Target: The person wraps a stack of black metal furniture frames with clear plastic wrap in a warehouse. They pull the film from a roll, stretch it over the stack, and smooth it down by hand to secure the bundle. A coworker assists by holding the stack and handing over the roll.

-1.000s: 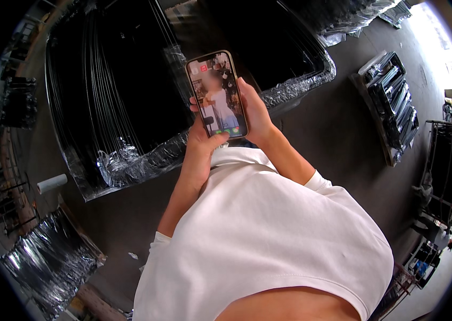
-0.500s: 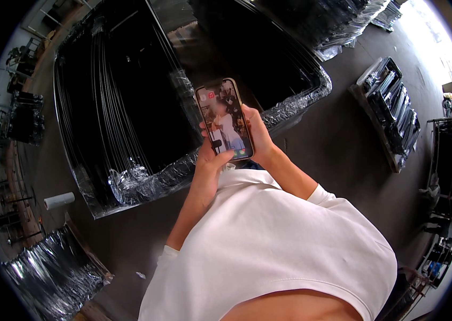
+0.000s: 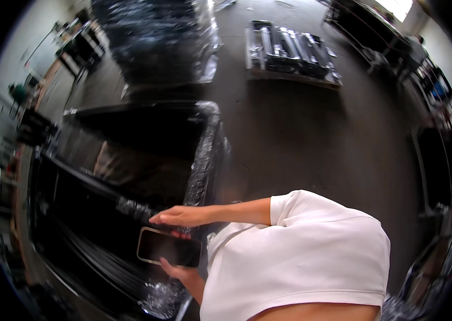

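A phone (image 3: 169, 248) with a dark screen and a pale rim lies across my left hand (image 3: 175, 269). That hand is closed round the phone, its thumb on the near edge and fingertips showing at the far edge. Just beyond the phone is my right hand (image 3: 184, 215), flat with the fingers stretched out and holding nothing that I can see. Beneath both hands are large black frames wrapped in clear film (image 3: 203, 152), with film strands (image 3: 84, 241) running over the nearer one.
A tall film-wrapped stack (image 3: 156, 43) stands ahead. Past it on the right, a low pallet (image 3: 292, 75) bears wrapped black parts. A person (image 3: 413, 56) is at the far right near dark racks (image 3: 365, 29). Equipment (image 3: 79, 51) lines the left wall.
My view has swung to the right. The right hand has let go of the phone and stretched flat. The phone has turned sideways, and its lit screen is now dark.
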### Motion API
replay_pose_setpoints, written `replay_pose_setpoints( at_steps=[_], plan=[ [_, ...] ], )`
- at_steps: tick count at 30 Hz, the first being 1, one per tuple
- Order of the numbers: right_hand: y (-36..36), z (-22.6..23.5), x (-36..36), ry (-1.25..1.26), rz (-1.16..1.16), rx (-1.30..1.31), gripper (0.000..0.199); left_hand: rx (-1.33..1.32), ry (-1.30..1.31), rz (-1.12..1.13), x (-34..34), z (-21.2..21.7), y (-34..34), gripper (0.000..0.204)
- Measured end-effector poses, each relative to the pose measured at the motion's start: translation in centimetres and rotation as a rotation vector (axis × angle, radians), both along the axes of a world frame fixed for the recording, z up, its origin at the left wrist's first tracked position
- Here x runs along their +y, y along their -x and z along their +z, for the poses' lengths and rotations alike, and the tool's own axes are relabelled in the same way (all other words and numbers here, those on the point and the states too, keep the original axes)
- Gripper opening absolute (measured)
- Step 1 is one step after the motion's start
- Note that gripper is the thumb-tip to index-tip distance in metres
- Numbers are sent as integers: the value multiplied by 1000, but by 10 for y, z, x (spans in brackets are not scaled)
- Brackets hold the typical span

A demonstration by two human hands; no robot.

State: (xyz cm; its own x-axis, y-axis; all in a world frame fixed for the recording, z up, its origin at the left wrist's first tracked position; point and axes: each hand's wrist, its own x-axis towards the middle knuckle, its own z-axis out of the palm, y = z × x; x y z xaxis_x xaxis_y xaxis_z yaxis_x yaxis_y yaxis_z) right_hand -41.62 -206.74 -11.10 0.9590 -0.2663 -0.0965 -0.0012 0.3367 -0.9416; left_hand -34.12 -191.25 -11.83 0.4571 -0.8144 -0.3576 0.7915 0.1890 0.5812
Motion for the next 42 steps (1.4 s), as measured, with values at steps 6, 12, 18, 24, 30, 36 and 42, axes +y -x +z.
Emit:
replay_pose_setpoints(
  at_steps=[6,12,18,24,30,36,42],
  plan=[
    [17,-59,0,1051,-190,336,40,-436,-76,-538,82,-56,-30,68],
    [28,-97,1,1248,-242,317,25,-971,-580,-782,79,-70,-47,71],
    [20,-88,6,1295,-254,359,19,-1204,-820,-997,101,-95,-71,74],
    [29,-79,2,1278,-308,394,18,-1053,-832,-1396,183,-183,-93,77],
    [23,-86,-1,1288,-321,319,12,-723,-784,-1422,206,-152,-42,79],
    [14,-79,-9,1284,-298,268,9,-561,-758,-1082,210,-142,0,69],
    [1,-87,-23,1274,-339,182,7,-197,-700,-704,218,-139,13,70]
  ],
)
